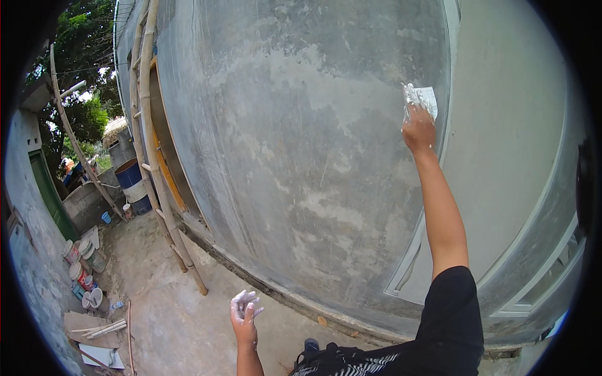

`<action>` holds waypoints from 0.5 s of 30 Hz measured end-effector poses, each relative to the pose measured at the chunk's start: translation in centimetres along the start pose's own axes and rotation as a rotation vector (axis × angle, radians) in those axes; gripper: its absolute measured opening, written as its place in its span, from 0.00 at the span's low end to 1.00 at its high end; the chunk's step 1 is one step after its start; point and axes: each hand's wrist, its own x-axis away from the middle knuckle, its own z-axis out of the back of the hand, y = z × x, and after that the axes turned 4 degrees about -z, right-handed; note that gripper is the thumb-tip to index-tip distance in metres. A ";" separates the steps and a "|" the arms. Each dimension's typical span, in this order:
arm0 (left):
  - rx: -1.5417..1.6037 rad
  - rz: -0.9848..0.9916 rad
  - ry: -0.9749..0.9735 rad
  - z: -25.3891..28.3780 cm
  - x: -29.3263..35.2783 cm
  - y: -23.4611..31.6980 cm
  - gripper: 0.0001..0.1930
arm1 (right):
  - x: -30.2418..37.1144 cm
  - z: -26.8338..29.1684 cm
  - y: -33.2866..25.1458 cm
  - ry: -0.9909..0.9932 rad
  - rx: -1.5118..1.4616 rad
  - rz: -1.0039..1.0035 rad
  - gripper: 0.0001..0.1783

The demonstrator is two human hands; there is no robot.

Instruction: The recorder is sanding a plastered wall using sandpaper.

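Note:
My right hand (419,131) reaches up to the grey plastered wall (295,163), its fingers closed on a flat white putty scraper (427,99). Thick white putty (411,94) clings to the scraper's left part and to the fingers. The scraper is at the wall's surface, just left of a pale frame edge; whether it touches cannot be told. Low in front of me, my left hand (245,308) is raised off the wall with nothing in it. White smears cover its loosely bent fingers, which are apart.
A bamboo ladder (147,113) leans on the wall at left, beside a doorway (168,135). Farther back stands a blue and white drum (132,186). Several paint buckets (79,273) line the left wall, with sticks (103,328) nearby. A pale panel (501,138) fills the right.

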 end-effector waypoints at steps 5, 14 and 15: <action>-0.031 0.005 -0.072 -2.6 -8.7 -0.8 0.21 | -1.5 -6.8 -1.4 0.291 0.187 0.043 0.31; -0.033 -0.024 -0.255 -7.0 -20.6 -4.5 0.22 | -2.4 -4.8 0.6 0.161 0.291 0.138 0.35; -0.040 -0.020 -0.265 -7.5 -21.7 -5.2 0.23 | -2.9 -5.3 -0.4 0.255 0.284 0.035 0.35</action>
